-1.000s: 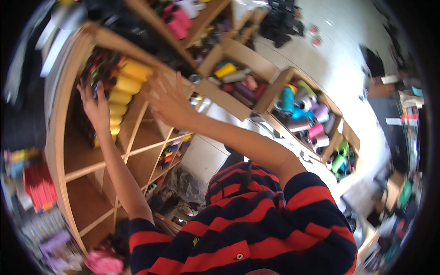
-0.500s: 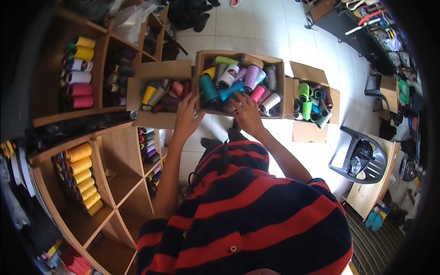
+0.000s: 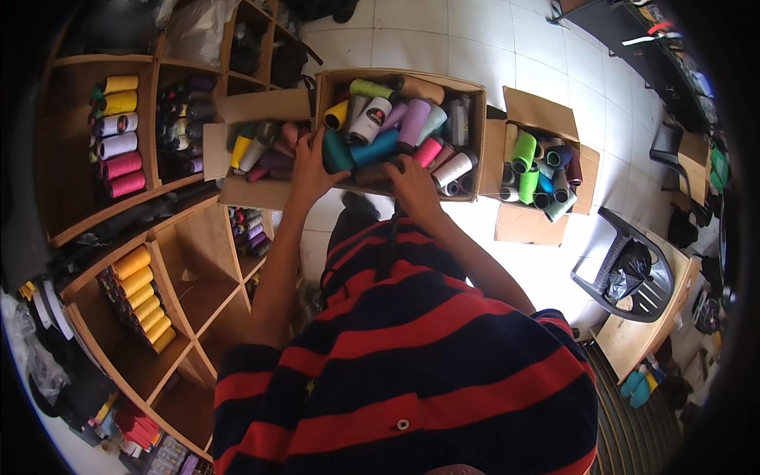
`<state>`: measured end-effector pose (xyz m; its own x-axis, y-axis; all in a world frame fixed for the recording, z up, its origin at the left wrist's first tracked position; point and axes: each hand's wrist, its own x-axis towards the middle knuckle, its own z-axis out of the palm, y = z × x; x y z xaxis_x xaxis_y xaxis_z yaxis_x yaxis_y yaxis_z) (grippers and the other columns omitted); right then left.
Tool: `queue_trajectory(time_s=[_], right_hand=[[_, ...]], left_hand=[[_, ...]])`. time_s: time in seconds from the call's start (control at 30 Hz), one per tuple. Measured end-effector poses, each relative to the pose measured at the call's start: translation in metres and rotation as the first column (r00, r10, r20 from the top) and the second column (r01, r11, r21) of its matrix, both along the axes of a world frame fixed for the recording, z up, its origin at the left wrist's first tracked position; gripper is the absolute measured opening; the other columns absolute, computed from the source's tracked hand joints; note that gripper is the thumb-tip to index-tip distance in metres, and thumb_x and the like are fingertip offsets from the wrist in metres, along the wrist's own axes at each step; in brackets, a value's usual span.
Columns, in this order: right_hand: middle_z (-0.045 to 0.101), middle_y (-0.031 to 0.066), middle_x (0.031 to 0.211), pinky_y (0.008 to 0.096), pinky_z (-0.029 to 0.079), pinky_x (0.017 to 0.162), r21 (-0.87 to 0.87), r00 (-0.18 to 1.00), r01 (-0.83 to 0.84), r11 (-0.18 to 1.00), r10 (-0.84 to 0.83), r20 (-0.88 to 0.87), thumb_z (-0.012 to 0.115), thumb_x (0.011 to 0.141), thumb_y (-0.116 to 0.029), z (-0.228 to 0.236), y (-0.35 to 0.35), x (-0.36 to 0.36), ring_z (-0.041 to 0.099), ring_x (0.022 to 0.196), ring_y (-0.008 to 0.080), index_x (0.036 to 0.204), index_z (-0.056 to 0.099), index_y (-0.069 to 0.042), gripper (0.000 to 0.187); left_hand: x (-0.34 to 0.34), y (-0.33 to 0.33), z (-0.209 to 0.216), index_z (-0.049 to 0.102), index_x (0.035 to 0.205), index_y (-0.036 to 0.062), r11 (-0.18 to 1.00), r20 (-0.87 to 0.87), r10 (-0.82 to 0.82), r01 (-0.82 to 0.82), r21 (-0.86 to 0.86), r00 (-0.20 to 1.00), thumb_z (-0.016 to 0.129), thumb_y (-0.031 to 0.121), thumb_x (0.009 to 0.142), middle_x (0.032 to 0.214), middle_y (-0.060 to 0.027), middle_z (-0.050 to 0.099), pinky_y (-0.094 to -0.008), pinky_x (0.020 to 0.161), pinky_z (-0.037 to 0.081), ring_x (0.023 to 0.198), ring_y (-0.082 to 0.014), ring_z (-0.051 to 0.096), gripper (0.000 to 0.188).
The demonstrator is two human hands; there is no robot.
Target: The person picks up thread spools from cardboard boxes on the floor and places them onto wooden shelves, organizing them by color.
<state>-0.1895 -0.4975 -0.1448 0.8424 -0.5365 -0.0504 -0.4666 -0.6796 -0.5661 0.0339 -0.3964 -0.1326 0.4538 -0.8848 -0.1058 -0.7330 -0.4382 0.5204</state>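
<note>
Straight ahead stands a cardboard box piled with thread spools of many colours. My left hand is wrapped round its near left corner, beside a teal thread spool. Over the near rim bend the fingers of my right hand, closed on the box wall. Its fingertips are close to a dark brown spool; whether they touch it is hidden. In the box I also see a white spool, a lilac spool and a pink spool.
Smaller open boxes of spools flank it, a left box and a right box. Wooden shelves with upright rows of spools line my left. A black plastic chair holding a dark bag stands to the right on the tiled floor.
The view has shifted, and the boxes look slightly nearer and further left. My left hand sits higher round the corner, by the teal spool. My right hand stays at the near rim.
</note>
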Motion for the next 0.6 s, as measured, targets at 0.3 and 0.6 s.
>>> queue_trajectory(time_s=[0.3, 0.6], right_hand=[[0.050, 0.0158, 0.116, 0.0426, 0.048, 0.082, 0.233, 0.993, 0.071, 0.970, -0.045, -0.113, 0.073, 0.076, -0.015, 0.017, -0.017, 0.010, 0.057, 0.100, 0.0364, 0.128, 0.048, -0.010, 0.058], [0.064, 0.0125, 0.097, 0.0396, 0.051, 0.071, 0.108, 0.930, 0.334, 0.936, -0.309, -0.201, 0.067, 0.083, -0.018, 0.047, -0.021, 0.050, 0.065, 0.084, 0.0284, 0.109, 0.061, -0.006, 0.029]], left_hand=[[0.006, 0.031, -0.024, 0.047, 0.119, 0.0013, 0.938, -0.263, 0.204, -0.265, -0.224, 0.943, 0.079, 0.016, 0.072, 0.119, -0.0193, 0.043, -0.0415, 0.095, 0.042, 0.112, -0.0380, 0.048, 0.059], [0.039, 0.059, -0.046, 0.054, 0.104, -0.0005, 0.924, -0.388, 0.048, -0.189, -0.334, 0.920, 0.075, 0.014, 0.078, 0.105, -0.0131, 0.060, -0.0313, 0.067, 0.049, 0.081, -0.0229, 0.062, 0.036]])
